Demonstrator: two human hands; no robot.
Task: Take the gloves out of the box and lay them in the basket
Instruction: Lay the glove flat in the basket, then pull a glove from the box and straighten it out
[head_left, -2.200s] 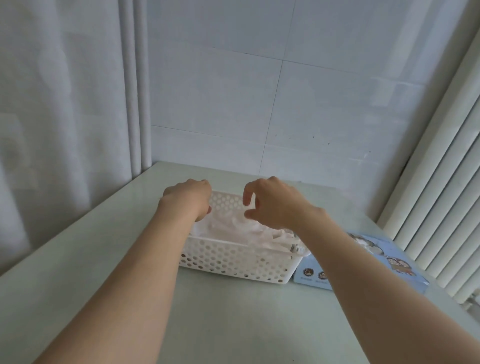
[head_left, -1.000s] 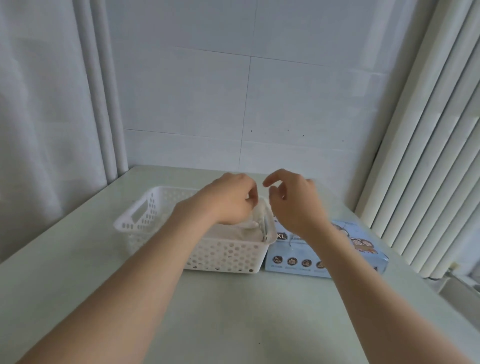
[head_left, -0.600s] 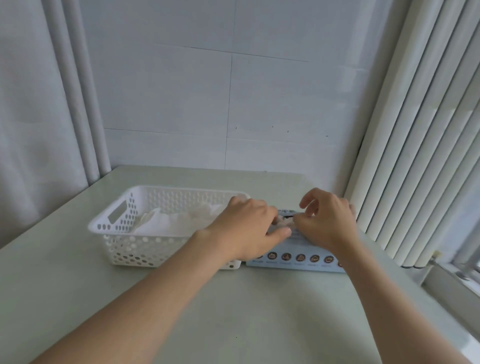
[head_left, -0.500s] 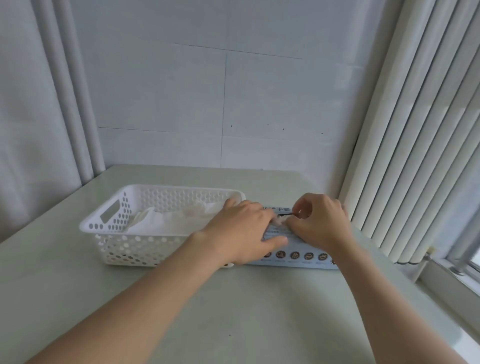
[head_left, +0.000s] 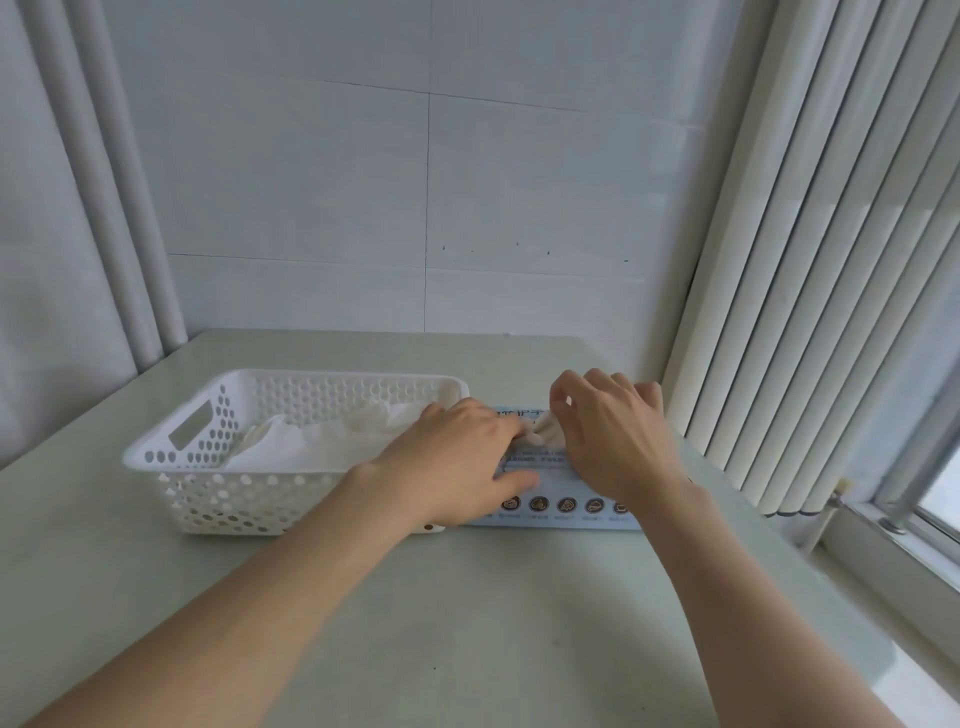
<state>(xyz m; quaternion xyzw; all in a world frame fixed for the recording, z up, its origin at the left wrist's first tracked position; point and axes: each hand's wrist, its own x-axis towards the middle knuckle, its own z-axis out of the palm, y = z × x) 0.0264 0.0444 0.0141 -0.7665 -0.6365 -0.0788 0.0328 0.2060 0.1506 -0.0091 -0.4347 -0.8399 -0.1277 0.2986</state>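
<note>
Mid-frame, the right hand (head_left: 613, 441) is pinching a glove (head_left: 545, 434) from the box (head_left: 566, 514), the left hand (head_left: 457, 462) pressing flat-fingered on it; next is likely lifting it leftward into the basket (head_left: 249, 496).

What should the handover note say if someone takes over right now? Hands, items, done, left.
Left hand: flat on the box, holding it down.
Right hand: pinches a glove at the box's top opening.
Basket: on the table, just left of the box.
Done: a pile of white gloves lies in the basket.
Left: pull this glove free, lay it in the basket, repeat. The box's remaining contents are not visible.
</note>
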